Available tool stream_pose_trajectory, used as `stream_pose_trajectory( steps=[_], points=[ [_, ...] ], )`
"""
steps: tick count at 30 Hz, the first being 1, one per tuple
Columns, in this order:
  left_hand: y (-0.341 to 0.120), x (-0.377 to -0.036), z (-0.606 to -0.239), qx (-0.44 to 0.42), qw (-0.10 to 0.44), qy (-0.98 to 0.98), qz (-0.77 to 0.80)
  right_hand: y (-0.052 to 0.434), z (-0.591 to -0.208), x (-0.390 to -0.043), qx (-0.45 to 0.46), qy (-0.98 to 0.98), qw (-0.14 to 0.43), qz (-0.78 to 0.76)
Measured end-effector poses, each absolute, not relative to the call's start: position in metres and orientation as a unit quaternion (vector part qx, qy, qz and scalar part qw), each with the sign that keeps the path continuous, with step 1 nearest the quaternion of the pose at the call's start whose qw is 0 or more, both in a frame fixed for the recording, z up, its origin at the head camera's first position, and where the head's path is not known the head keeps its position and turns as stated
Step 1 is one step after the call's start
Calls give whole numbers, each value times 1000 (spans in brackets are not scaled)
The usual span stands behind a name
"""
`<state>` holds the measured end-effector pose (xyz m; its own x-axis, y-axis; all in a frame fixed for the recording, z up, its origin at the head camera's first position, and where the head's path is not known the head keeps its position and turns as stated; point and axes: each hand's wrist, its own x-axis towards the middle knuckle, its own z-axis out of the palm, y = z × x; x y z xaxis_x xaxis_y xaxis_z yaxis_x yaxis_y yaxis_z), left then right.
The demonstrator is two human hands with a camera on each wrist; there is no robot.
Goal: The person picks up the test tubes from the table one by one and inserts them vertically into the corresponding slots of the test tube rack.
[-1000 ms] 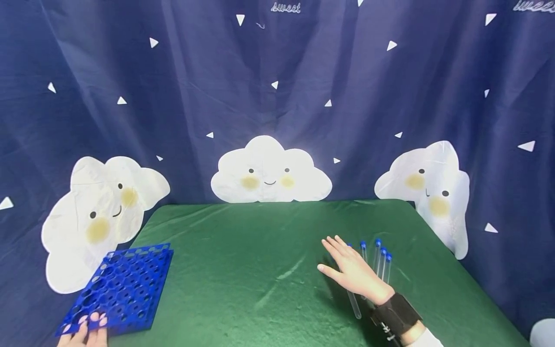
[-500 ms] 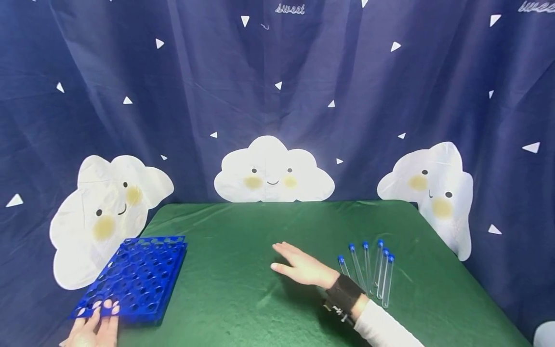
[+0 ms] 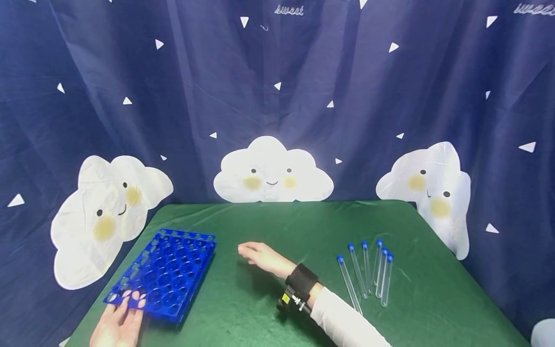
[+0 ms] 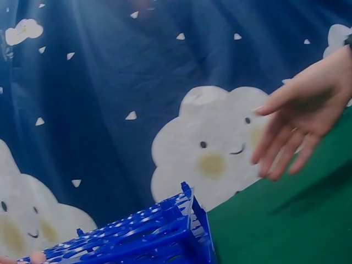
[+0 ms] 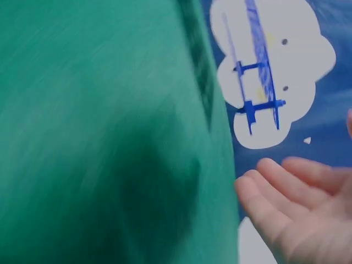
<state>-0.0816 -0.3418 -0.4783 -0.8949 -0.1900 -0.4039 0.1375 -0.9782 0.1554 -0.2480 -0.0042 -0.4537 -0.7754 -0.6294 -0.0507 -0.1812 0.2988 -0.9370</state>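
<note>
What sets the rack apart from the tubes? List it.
The rack is solid blue, a flat grid of holes; the tubes are clear, slim, with only blue caps. The left hand touches the rack; no hand touches the tubes. Both lie on the green table.

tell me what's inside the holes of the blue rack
No tubes stand in the blue rack; its holes look empty. The left hand covers the near edge, hiding a few holes.
</note>
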Motion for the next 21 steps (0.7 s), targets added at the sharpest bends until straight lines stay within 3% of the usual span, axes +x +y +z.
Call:
stream_pose_trajectory(
  steps=[6,15,21],
  points=[
    [-315,-81,-476,145,51,-112,-982,-8,-458,-264,-163,652,245,-699],
    [-281,-87,-483,79,10,-192,-978,28,-460,-258,-147,648,273,-696],
    [-255,-99,-477,150,-15,-285,-947,67,-457,-253,-171,633,289,-697]
  ],
)
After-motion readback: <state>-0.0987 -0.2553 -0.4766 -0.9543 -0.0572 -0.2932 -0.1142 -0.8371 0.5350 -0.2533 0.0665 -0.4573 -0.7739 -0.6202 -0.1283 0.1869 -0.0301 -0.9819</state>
